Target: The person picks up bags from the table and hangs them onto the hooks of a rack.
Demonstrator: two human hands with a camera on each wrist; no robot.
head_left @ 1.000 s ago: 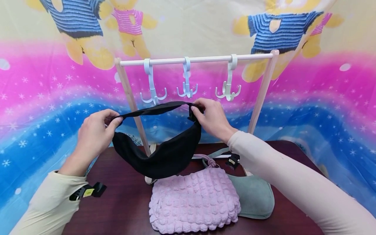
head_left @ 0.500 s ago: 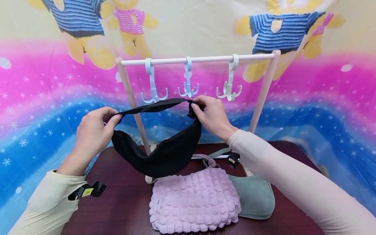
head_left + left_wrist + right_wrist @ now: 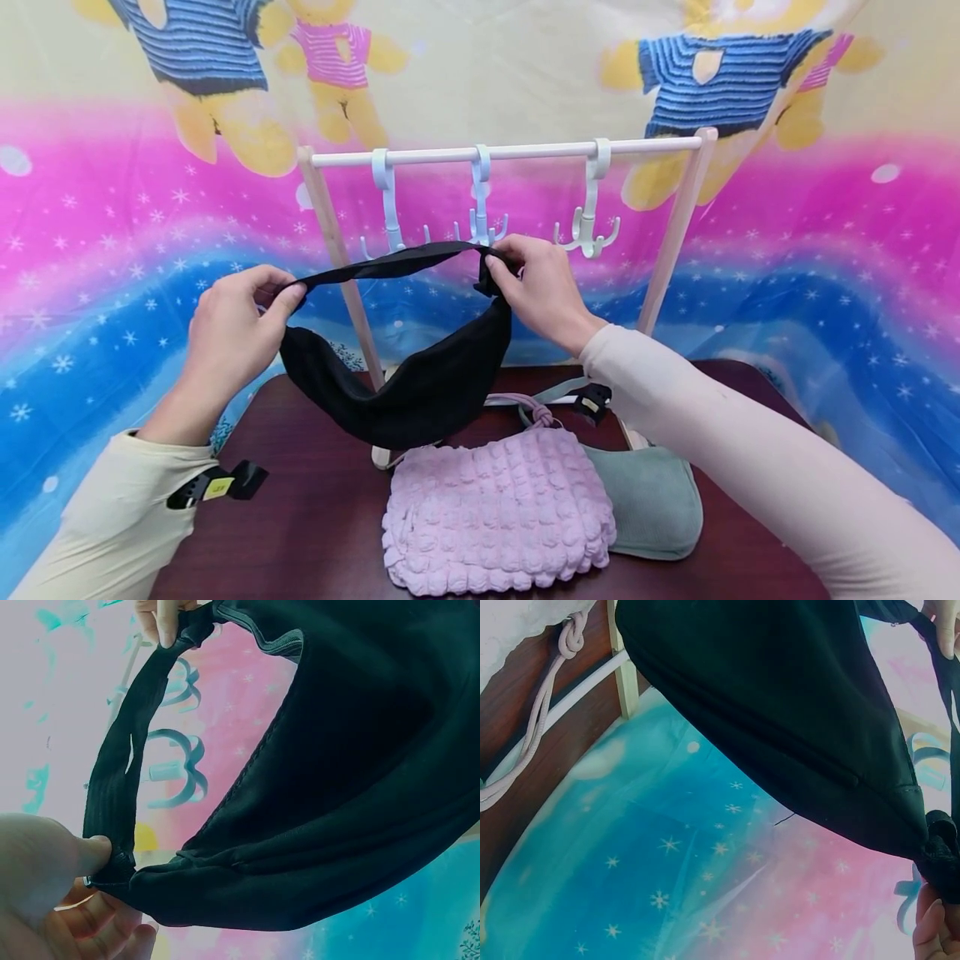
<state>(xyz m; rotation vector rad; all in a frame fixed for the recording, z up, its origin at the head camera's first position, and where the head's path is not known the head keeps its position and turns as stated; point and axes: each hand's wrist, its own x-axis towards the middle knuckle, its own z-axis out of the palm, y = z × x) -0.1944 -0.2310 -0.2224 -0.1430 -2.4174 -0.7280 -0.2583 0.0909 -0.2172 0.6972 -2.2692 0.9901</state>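
Observation:
A black shoulder bag hangs in the air between both hands, its strap stretched across the top. At the strap's left end, my left hand pinches it between thumb and fingers. My right hand grips the other end, beside a knotted bit of the strap. In the left wrist view a zipper runs along the bag's opening. Behind the strap, a rack carries three hooks: a left hook partly covered by the strap, a middle hook and a right hook.
On the dark red table lies a pink puffy bag with a knotted strap. A grey-green bag lies partly under it. A patterned cloth backdrop stands behind the rack.
Both hands have raised the black bag slightly and shifted it a little left; its strap now covers more of the left hook. The bags on the table stay in place.

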